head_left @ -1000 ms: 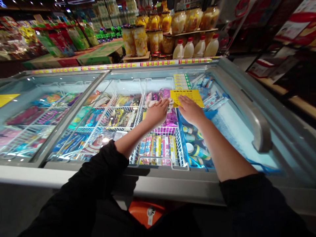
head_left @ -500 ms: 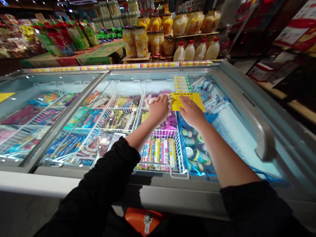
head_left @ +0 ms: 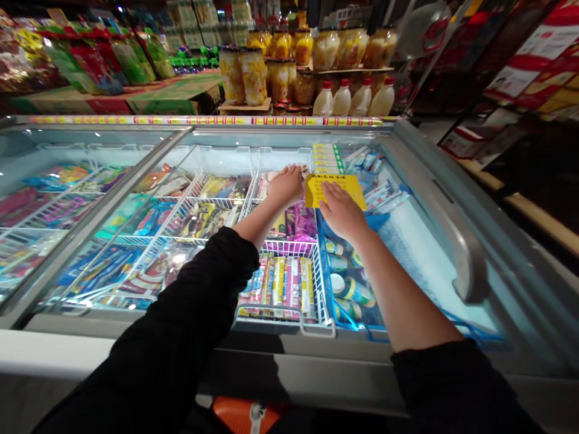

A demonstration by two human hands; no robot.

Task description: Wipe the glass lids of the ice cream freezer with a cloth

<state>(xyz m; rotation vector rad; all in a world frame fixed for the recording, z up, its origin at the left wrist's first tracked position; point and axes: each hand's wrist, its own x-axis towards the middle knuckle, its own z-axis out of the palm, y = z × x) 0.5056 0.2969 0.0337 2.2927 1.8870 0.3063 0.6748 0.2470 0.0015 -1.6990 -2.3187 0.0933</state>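
My left hand [head_left: 286, 185] is curled over a pale, crumpled cloth [head_left: 304, 169] that shows past its fingers, above the glass lid of a chest freezer. Just to the right, a yellow sign [head_left: 312, 191] with dark writing lies on the glass. My right hand [head_left: 342, 212] rests on this sign with its fingers stretched out. Under the hands, purple packets [head_left: 304, 222] lie in a white wire basket [head_left: 323, 295]. Nearer to me, the basket holds colourful ice pops [head_left: 278, 280]. Tubs [head_left: 357, 291] lie to the right in a blue basket.
A curved grey handle [head_left: 470, 265] stands up at the lid's right. The lid's metal frame [head_left: 149, 172] crosses the left part. Beyond the freezer stand jars of fruit [head_left: 253, 75] and red-capped bottles [head_left: 342, 98]. An orange object [head_left: 239, 416] is below the front edge.
The view has shifted slightly, so the freezer sits a little farther left. Both hands keep nearly the same places, the right still on the yellow sign.
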